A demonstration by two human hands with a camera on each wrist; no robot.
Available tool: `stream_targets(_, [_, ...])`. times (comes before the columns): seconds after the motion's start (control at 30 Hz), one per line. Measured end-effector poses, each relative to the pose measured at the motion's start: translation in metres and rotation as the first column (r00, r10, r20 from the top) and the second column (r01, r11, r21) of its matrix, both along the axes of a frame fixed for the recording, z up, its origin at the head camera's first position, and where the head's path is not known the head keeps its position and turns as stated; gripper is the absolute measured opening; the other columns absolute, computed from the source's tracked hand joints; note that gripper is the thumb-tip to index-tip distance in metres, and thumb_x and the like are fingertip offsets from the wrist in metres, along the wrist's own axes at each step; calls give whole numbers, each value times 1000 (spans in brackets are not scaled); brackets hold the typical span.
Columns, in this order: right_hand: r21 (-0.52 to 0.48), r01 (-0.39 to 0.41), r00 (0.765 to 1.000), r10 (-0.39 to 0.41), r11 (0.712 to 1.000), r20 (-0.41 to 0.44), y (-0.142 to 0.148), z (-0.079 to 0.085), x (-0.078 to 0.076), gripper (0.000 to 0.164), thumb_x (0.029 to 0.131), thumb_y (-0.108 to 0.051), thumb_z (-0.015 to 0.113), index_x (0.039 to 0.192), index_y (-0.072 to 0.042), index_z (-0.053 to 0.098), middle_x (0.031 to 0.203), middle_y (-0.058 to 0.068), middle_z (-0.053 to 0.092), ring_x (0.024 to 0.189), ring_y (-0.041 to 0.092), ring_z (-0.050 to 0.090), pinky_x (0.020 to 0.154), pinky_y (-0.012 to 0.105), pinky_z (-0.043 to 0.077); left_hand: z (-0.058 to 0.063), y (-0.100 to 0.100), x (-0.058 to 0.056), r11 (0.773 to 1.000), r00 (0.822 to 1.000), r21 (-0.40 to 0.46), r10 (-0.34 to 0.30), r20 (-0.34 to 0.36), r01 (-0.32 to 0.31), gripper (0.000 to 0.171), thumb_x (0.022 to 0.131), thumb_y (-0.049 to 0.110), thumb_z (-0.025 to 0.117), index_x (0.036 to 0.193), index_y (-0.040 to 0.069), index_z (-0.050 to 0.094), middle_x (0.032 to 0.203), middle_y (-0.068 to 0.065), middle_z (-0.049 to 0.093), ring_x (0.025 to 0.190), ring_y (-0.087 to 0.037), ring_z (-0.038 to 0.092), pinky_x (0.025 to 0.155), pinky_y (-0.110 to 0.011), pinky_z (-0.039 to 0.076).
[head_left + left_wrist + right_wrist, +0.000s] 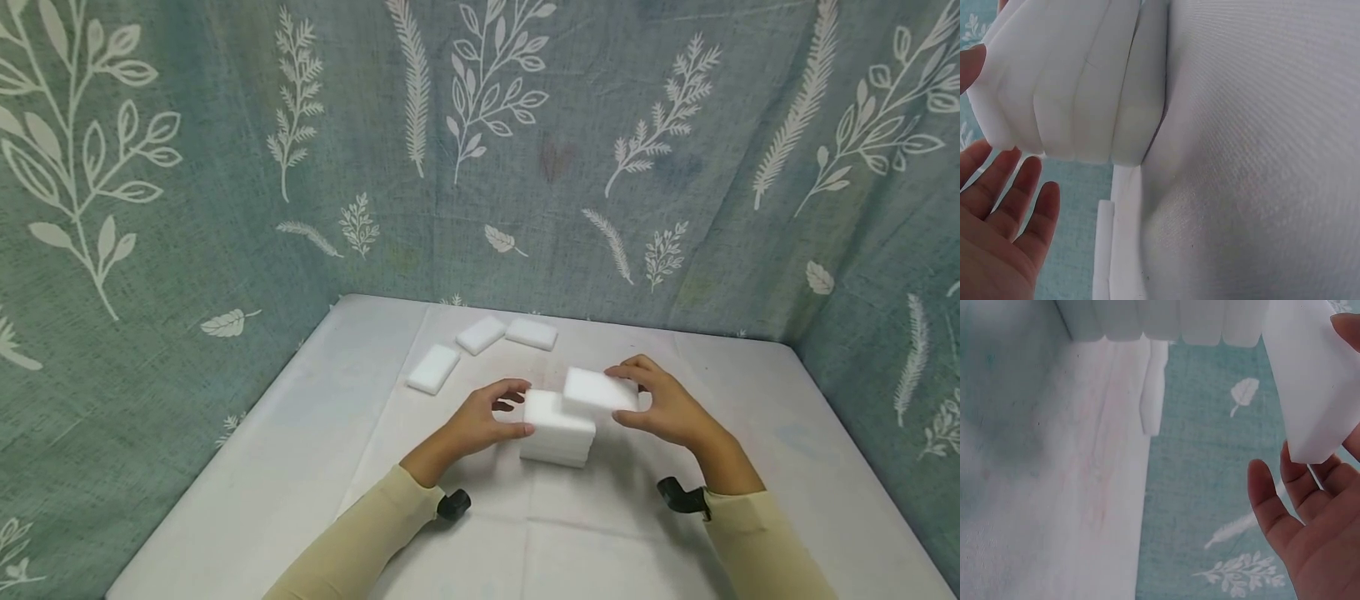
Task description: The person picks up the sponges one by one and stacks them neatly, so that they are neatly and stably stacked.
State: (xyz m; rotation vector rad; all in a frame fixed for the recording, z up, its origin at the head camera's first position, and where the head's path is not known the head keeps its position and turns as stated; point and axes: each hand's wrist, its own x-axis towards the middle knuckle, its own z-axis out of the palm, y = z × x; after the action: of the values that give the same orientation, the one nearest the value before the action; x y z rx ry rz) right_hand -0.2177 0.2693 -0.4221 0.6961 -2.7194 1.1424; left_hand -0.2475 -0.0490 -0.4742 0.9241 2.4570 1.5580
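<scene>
A stack of several white sponge blocks [553,446] stands on the table. My left hand [480,418] is at its left end, thumb near the front corner and fingers by the far one. In the left wrist view, that hand's fingers [1026,181] look loosely extended beside the layers' ends; whether they press is unclear. My right hand [667,408] grips one more sponge block [600,389] by its right end, thumb in front and fingers behind. This block overlaps the stack's right top and sticks out past it; the right wrist view shows it tilted [1313,381].
Three loose sponge blocks lie behind and left of the stack: a left one [433,369], a middle one [481,334] and a right one [532,334]. White cloth covers the table [262,483]. Leaf-patterned green fabric [555,158] hangs around its back and sides.
</scene>
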Motion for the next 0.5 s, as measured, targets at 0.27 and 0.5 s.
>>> stream_targets(0.27, [-3, -18, 1000, 18, 1000, -12, -8, 1, -1, 52, 77, -15, 82, 126, -13, 63, 119, 0, 52, 106, 22, 50, 85, 50, 46, 2, 1, -1, 1000, 1000, 25, -5, -5, 5, 62, 78, 30, 83, 132, 15, 57, 121, 4, 60, 116, -27, 56, 97, -34, 47])
stream_targets(0.5, [23, -30, 999, 31, 999, -34, -16, 3, -1, 52, 76, -16, 82, 124, -15, 64, 118, -2, 53, 99, 19, 49, 78, 42, 46, 2, 2, -1, 999, 1000, 51, -13, -23, 14, 61, 78, 28, 84, 132, 14, 57, 122, 3, 60, 116, -32, 56, 96, -32, 47])
